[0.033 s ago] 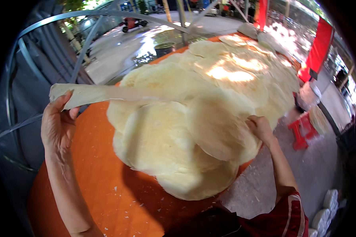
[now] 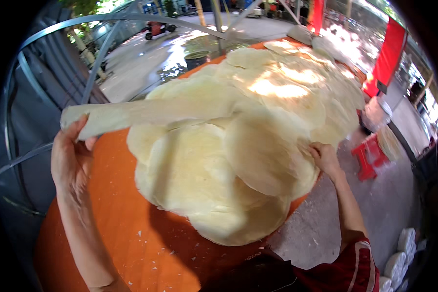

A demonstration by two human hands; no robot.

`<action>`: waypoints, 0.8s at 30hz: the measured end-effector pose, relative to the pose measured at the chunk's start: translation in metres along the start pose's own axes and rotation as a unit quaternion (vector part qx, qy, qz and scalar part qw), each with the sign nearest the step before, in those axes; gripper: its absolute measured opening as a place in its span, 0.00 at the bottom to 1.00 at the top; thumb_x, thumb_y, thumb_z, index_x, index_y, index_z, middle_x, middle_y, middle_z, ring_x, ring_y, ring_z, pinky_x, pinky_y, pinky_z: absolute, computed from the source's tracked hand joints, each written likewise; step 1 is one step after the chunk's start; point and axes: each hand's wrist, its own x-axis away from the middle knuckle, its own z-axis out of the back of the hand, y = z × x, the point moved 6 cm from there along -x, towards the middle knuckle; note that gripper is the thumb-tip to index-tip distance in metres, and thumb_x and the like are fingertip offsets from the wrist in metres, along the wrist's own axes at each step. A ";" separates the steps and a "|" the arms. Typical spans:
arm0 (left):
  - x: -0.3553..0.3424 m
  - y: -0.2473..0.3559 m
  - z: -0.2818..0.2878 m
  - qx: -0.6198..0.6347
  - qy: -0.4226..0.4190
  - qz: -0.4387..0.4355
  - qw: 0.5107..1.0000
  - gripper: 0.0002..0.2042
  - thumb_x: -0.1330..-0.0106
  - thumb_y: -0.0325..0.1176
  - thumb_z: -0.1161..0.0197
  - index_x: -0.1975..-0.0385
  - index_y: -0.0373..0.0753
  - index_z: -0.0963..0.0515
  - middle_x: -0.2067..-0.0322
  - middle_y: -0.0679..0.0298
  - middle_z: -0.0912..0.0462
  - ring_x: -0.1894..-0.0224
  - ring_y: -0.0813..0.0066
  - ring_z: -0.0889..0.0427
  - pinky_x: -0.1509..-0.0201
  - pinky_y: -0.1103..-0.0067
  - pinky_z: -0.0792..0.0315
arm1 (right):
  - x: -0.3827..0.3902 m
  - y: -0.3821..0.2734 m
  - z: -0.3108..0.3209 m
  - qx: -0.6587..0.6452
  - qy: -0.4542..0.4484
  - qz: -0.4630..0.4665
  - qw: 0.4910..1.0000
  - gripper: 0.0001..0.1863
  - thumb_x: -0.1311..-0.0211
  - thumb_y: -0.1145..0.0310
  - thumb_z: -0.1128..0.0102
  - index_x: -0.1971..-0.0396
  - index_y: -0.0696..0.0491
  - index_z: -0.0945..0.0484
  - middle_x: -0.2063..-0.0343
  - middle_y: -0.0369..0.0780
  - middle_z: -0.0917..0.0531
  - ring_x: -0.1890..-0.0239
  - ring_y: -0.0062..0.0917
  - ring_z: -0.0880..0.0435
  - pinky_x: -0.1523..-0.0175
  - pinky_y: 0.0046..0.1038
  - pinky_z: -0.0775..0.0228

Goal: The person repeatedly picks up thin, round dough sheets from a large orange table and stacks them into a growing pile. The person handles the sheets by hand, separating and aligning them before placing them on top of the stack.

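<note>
My left hand (image 2: 75, 151) grips the near end of a long flat pale strip (image 2: 117, 117), thumb on top. The strip reaches right, over the far-left part of a heap of thin round pale dough-like sheets (image 2: 190, 170); its far end is blurred and blends into them. My right hand (image 2: 326, 158) is closed at the right side of the heap, its fingers pinching the edge of a round sheet (image 2: 265, 153) that lies uppermost in the middle. The fingertips are partly hidden. The sheets overlap across an orange table (image 2: 117, 214).
Small white scraps lie on the orange surface. A grey curtain with metal bars (image 2: 39, 92) stands at the left. Right of the table are a red stool (image 2: 367, 158) and white wrapped bundles (image 2: 399, 263). A dark bucket (image 2: 197, 59) stands beyond the far-left edge.
The view has shifted slightly, so the heap sits a little farther left and up. My right hand is slightly farther right. More of the strip shows over the sheets; both grips look the same.
</note>
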 end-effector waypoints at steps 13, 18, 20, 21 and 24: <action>0.212 -0.369 0.156 -0.153 0.131 0.326 0.924 0.21 0.49 0.31 0.40 0.56 0.34 0.37 0.64 0.61 0.30 0.62 0.70 0.29 0.61 0.71 0.31 | 0.193 -0.099 -0.086 0.033 -0.198 0.333 0.921 0.22 0.52 0.71 0.52 0.53 0.58 0.35 0.48 0.47 0.34 0.45 0.38 0.37 0.43 0.43 0.48; 0.213 -0.329 0.103 -0.011 0.131 0.430 0.893 0.16 0.48 0.31 0.41 0.61 0.34 0.34 0.66 0.60 0.30 0.65 0.69 0.29 0.61 0.72 0.30 | 0.165 -0.084 -0.092 0.067 -0.118 0.345 0.929 0.21 0.55 0.68 0.51 0.58 0.58 0.32 0.52 0.45 0.31 0.48 0.37 0.34 0.45 0.40 0.43; 0.210 -0.326 0.105 0.028 0.127 0.436 0.890 0.14 0.47 0.33 0.41 0.63 0.35 0.32 0.67 0.60 0.29 0.65 0.68 0.29 0.60 0.72 0.30 | 0.160 -0.088 -0.090 0.072 -0.138 0.385 0.910 0.19 0.56 0.67 0.51 0.61 0.57 0.30 0.55 0.43 0.29 0.51 0.35 0.32 0.48 0.37 0.41; 0.211 -0.321 0.104 0.045 0.129 0.432 0.891 0.14 0.47 0.34 0.41 0.63 0.35 0.32 0.67 0.60 0.29 0.65 0.67 0.29 0.60 0.73 0.30 | 0.162 -0.093 -0.093 0.069 -0.173 0.403 0.896 0.18 0.56 0.67 0.52 0.63 0.57 0.30 0.57 0.42 0.28 0.53 0.35 0.31 0.50 0.35 0.39; 0.218 -0.317 0.133 0.075 0.146 0.393 0.905 0.16 0.47 0.38 0.40 0.63 0.37 0.32 0.66 0.59 0.28 0.64 0.67 0.28 0.62 0.74 0.30 | 0.167 -0.122 -0.072 -0.488 -0.248 0.382 0.745 0.10 0.58 0.67 0.52 0.74 0.55 0.30 0.68 0.38 0.26 0.64 0.31 0.27 0.60 0.31 0.35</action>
